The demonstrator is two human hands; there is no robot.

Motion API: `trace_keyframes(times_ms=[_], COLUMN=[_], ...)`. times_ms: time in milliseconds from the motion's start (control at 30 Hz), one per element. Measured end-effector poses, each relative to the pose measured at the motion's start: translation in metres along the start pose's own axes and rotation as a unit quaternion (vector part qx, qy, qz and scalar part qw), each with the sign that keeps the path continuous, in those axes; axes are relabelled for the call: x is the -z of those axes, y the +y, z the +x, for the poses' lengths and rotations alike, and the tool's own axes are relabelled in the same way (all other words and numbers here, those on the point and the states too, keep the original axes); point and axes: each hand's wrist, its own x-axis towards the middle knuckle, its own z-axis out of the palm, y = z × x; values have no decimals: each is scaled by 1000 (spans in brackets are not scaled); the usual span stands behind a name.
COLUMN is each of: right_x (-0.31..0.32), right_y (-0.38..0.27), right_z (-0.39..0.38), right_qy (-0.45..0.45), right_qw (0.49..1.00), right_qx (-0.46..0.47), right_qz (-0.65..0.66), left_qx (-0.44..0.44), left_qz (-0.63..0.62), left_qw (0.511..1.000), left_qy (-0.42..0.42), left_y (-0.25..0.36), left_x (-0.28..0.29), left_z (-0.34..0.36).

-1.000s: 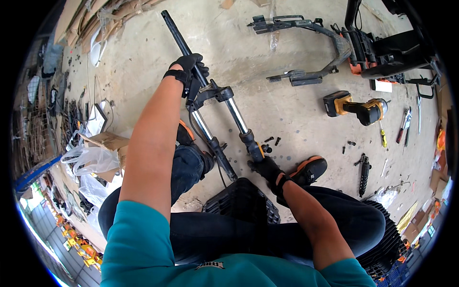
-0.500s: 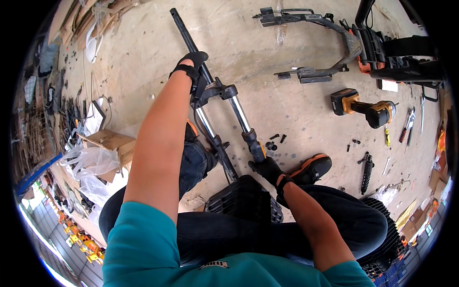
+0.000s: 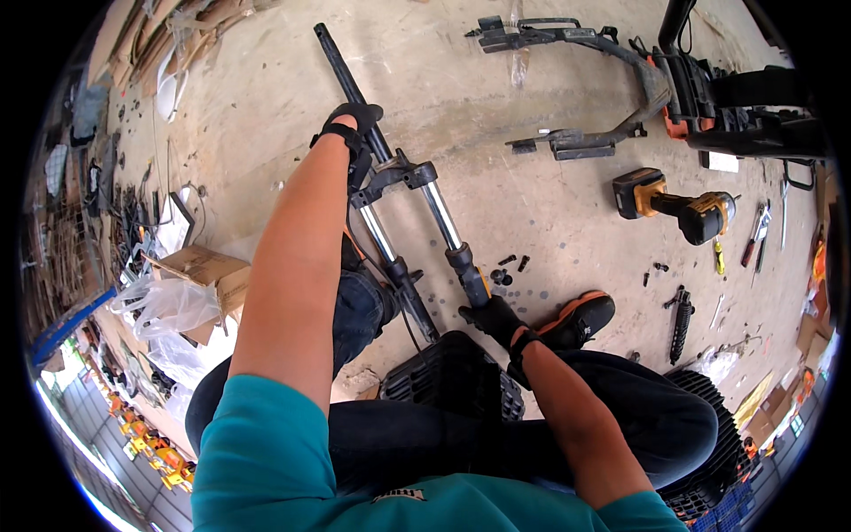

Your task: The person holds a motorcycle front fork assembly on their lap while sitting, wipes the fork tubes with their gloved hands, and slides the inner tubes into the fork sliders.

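A black front suspension fork (image 3: 449,229) with two chrome tubes lies at a slant before me, its long black steering tube (image 3: 341,66) pointing to the far left. My left hand (image 3: 356,124), in a black glove, is closed round the lower end of that tube, just above the fork crown (image 3: 390,177). At the near end of the right leg, my gloved right hand (image 3: 496,319) grips the lower tube beside a yellow-orange patch. Several black bolts (image 3: 503,277) lie on the floor by this leg. The palm sides of both hands are hidden.
A black and yellow cordless power tool (image 3: 674,206) lies to the right, with a yellow-handled screwdriver (image 3: 719,257) and pliers (image 3: 761,226). Nearer is a shock absorber (image 3: 681,324). Black frame parts (image 3: 612,53) occupy the far right. A cardboard box (image 3: 208,270) with plastic bags stands left.
The fork has shifted very slightly toward me, both hands staying on it. The whole view has also moved a little.
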Motion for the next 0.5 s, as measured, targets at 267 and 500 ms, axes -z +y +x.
trace_keyframes(times_ms=[267, 500], right_x=[6, 4], right_y=[-11, -12], right_z=[-1, -4], right_qy=[-52, -36], right_qw=[998, 999], right_qx=[-13, 1], right_qz=[34, 24], left_qx=[-27, -87], left_qz=[97, -98], left_qw=[995, 991], left_qy=[19, -23], left_y=[-14, 21], left_x=[-1, 25], left_z=[19, -14])
